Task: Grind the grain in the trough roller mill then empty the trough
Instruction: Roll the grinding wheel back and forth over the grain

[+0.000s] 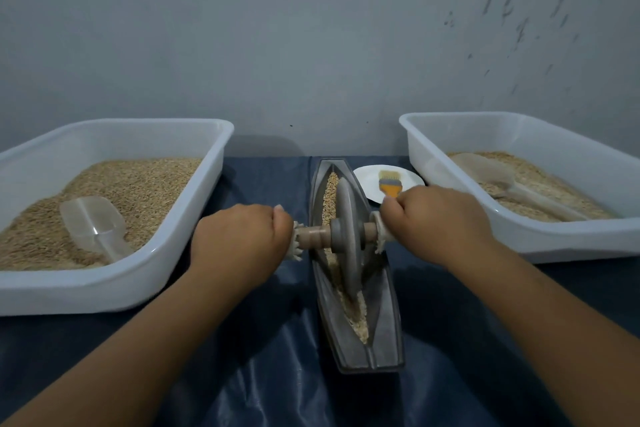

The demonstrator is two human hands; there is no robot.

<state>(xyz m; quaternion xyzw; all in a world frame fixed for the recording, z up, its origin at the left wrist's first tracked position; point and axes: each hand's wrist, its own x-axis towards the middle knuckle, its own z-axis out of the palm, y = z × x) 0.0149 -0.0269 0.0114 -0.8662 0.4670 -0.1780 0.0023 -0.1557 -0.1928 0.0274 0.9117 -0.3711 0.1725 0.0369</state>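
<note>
Hands, two: left hand [242,236] and right hand [434,217] grip one roller axle [313,236]; two trays [145,274], two scoops [93,227]

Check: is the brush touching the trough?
Apart. In the head view, the brush lies on the small white plate to the right of the trough, with bare plate showing between its bristles and the trough's rim.

A dark blue cloth [263,374] covers the table in front of a grey wall [311,28] with dark streaks at its upper right. Beside the right tub stands a white plate [367,174] carrying an orange-handled brush [388,184], whose near end is hidden, so its full shape is hard to tell.
</note>
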